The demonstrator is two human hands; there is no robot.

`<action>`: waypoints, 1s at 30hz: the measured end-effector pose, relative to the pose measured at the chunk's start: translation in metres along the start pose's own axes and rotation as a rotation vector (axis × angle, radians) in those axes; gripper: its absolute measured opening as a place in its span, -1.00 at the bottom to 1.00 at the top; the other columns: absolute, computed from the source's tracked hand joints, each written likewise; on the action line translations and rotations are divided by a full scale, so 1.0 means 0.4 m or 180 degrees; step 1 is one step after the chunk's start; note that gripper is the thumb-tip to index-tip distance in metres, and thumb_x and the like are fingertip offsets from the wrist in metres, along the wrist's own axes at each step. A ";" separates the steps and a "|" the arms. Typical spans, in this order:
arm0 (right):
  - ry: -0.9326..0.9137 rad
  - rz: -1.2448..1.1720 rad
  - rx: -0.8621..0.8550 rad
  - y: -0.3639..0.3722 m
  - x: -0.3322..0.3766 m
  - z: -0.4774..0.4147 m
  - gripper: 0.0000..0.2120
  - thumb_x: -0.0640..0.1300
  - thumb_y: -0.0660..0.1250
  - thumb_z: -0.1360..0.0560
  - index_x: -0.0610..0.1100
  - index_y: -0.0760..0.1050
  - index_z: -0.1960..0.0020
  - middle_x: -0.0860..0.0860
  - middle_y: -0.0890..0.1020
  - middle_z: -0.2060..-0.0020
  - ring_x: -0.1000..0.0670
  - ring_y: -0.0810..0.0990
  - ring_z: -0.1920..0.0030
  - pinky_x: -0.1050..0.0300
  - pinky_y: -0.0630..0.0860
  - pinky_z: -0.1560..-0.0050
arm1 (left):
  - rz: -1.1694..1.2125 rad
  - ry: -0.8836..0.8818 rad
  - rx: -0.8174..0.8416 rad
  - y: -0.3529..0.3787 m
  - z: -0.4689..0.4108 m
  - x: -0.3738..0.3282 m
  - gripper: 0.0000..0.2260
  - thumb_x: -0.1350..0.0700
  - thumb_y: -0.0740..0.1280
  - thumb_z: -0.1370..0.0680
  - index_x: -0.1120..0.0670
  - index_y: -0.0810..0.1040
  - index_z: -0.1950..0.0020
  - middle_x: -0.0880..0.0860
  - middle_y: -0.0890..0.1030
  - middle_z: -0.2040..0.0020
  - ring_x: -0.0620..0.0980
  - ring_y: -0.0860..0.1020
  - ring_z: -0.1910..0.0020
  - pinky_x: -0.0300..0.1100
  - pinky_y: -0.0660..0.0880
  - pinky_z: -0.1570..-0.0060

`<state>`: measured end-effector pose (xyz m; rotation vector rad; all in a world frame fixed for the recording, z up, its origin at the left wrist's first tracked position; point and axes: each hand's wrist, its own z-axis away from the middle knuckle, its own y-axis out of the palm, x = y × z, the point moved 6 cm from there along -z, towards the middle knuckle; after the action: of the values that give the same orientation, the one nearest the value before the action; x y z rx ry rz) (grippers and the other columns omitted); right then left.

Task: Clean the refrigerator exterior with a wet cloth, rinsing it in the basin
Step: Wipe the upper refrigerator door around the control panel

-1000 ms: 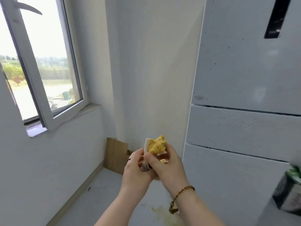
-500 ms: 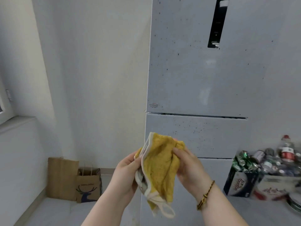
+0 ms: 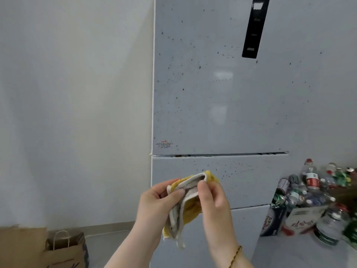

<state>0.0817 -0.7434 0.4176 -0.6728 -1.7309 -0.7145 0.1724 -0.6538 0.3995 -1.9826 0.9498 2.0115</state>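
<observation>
Since before, I've bunched the yellow white-edged cloth (image 3: pixel 188 206); both hands, left (image 3: pixel 156 205) and right (image 3: pixel 213 202), grip it before the speckled white refrigerator (image 3: pixel 222 103), clear wall leftward.

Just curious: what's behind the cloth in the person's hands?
Behind the cloth, held in the left hand and right hand, stands the speckled refrigerator. Its middle drawer front shows around the cloth; the patch directly behind is covered.
</observation>
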 end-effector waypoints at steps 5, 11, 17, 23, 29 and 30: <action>0.0001 0.0247 0.0114 -0.002 -0.017 -0.109 -0.85 -0.29 0.29 -0.46 -0.06 0.44 0.20 0.07 0.53 0.34 0.30 0.50 0.42 0.47 0.40 0.41 | -0.0077 -0.0178 0.0616 0.059 -0.068 0.022 -0.78 0.23 0.27 -0.46 0.07 0.70 0.22 0.14 0.69 0.19 0.01 0.64 0.20 -0.23 0.53 0.21; 0.0476 -0.0488 0.0637 -0.010 -0.049 -0.213 -0.95 -0.17 0.26 -0.47 -0.11 0.47 0.16 -0.01 0.54 0.26 0.02 0.50 0.19 0.16 0.43 0.17 | 0.0058 -0.0148 0.0679 0.095 -0.136 0.004 -0.79 0.12 0.27 -0.36 0.10 0.70 0.22 0.13 0.69 0.19 0.01 0.65 0.19 -0.17 0.57 0.14; 0.0341 -0.0129 0.0807 -0.045 -0.009 -0.316 -0.86 -0.09 0.36 -0.45 -0.07 0.41 0.08 0.02 0.55 0.22 0.13 0.54 0.25 0.40 0.45 0.37 | -0.0569 0.0076 0.0405 0.195 -0.201 -0.003 -0.83 0.22 0.28 -0.50 0.11 0.66 0.04 0.05 0.70 0.09 -0.07 0.64 0.03 -0.28 0.50 0.04; -0.0126 -0.0298 0.0224 -0.150 -0.009 -0.438 -0.82 -0.32 0.18 -0.49 -0.18 0.38 0.28 0.00 0.41 0.41 0.03 0.36 0.36 0.18 0.33 0.35 | 0.0089 0.0043 0.0017 0.241 -0.247 -0.007 -0.80 0.14 0.24 -0.47 0.16 0.65 0.12 0.10 0.69 0.20 -0.04 0.66 0.23 -0.23 0.58 0.23; -0.1411 0.0905 0.0883 -0.111 0.035 -0.430 -0.81 -0.14 0.20 -0.54 0.14 0.45 0.14 0.27 0.49 0.21 0.32 0.46 0.15 0.54 0.36 0.19 | 0.0239 0.0175 -0.0428 0.278 -0.279 -0.045 -0.79 0.13 0.19 -0.56 0.19 0.59 0.08 0.14 0.67 0.28 0.01 0.65 0.34 -0.21 0.59 0.39; -0.1529 0.1223 0.1021 -0.088 0.035 -0.420 -0.85 -0.02 0.14 -0.53 0.16 0.44 -0.04 0.28 0.44 0.03 0.34 0.43 0.01 0.57 0.33 0.10 | 0.0112 0.0256 -0.0432 0.286 -0.285 -0.051 -0.77 0.11 0.20 -0.56 0.19 0.59 0.09 0.13 0.67 0.27 -0.02 0.64 0.33 -0.24 0.57 0.39</action>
<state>0.1570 -0.8911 0.4644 -0.9664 -2.0059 0.0018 0.2097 -0.7982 0.4648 -2.1462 0.8922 2.0808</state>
